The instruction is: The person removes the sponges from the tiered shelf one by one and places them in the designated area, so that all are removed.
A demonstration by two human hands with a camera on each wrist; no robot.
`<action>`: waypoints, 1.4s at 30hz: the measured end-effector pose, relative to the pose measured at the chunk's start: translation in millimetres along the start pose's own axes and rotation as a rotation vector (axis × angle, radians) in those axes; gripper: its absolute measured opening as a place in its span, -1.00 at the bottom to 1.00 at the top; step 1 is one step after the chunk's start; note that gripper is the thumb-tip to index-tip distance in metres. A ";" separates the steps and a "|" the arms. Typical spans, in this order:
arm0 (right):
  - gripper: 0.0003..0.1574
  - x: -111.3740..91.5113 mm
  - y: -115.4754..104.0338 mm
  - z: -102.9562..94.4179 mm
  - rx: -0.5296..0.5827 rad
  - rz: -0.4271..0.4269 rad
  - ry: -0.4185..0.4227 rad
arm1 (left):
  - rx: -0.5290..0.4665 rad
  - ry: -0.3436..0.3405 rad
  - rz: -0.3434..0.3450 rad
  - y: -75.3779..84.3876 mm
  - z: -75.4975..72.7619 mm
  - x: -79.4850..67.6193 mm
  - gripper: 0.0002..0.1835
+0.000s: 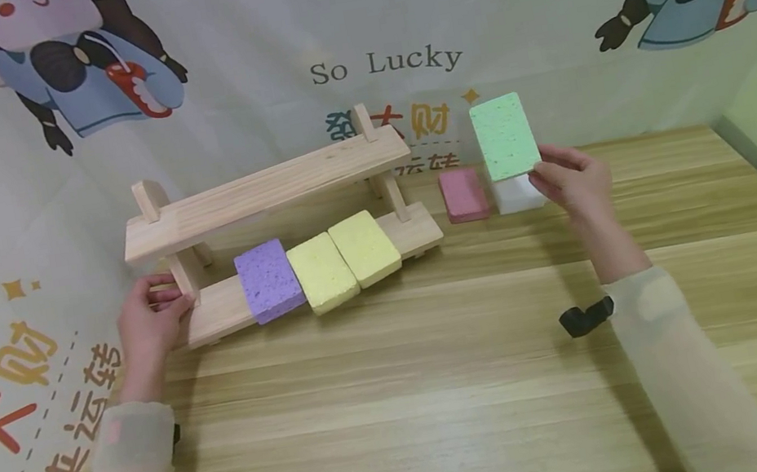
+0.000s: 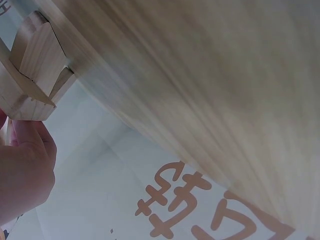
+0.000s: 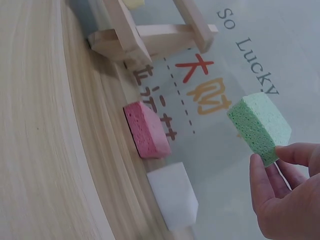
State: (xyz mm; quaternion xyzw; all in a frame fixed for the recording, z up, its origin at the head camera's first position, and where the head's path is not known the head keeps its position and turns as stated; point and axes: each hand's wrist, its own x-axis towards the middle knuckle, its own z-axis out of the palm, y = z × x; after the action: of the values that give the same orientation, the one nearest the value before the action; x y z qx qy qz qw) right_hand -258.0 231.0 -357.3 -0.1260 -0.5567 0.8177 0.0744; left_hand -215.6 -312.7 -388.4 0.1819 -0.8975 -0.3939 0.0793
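Observation:
A green sponge [image 1: 506, 136] is pinched at its lower right corner by my right hand [image 1: 578, 180], raised above the table. In the right wrist view, the thumb and fingertips press the green sponge [image 3: 261, 127] near one end. My left hand [image 1: 152, 317] grips the left end of a two-tier wooden rack [image 1: 267, 192], by its upright. On the lower shelf lie a purple sponge [image 1: 270, 280] and, close beside it, two yellow sponges [image 1: 323, 272]. The left wrist view shows the rack's end [image 2: 42, 55] just above my fingers.
Right of the rack, a pink sponge [image 1: 464, 195] and a white sponge [image 1: 519, 194] rest on the wooden table [image 1: 407, 413] near its back edge. The green sponge partly covers the white one in the head view. A printed cloth [image 1: 245, 51] hangs behind.

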 end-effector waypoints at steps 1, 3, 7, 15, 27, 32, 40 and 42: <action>-0.74 0.1 -1.0 -2.2 0.000 0.000 0.004 | -0.001 -0.001 -0.002 0.0 0.0 -0.1 -0.51; -0.74 0.2 -3.7 -6.6 0.017 0.008 0.007 | -0.004 -0.003 -0.004 0.0 0.0 -0.3 -0.51; -0.75 -2.4 -10.5 -13.4 0.039 0.026 0.017 | -0.007 -0.005 -0.004 -0.4 -0.1 -0.3 -0.51; -0.73 1.2 -16.3 -29.5 0.089 0.052 0.051 | -0.006 -0.005 0.001 -1.1 -0.7 -0.4 -0.51; -0.72 2.7 -19.1 -49.4 0.113 0.072 0.070 | -0.011 -0.007 0.008 2.3 -2.4 -4.3 -0.52; -0.73 4.4 -20.0 -54.7 0.107 0.078 0.087 | 0.004 -0.007 0.001 2.4 -0.9 -2.9 -0.52; -0.73 8.9 -19.2 -63.0 0.117 0.103 0.115 | 0.029 -0.013 -0.007 0.8 0.4 -0.8 -0.51; -0.73 10.9 -18.2 -65.3 0.110 0.111 0.123 | 0.031 -0.015 -0.004 0.4 0.4 -0.6 -0.51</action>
State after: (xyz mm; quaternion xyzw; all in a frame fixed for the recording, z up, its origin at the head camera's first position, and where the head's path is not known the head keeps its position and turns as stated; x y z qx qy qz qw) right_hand -249.9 298.8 -364.5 -0.2026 -0.4975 0.8406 0.0696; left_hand -215.3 -311.9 -388.4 0.1821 -0.9037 -0.3812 0.0691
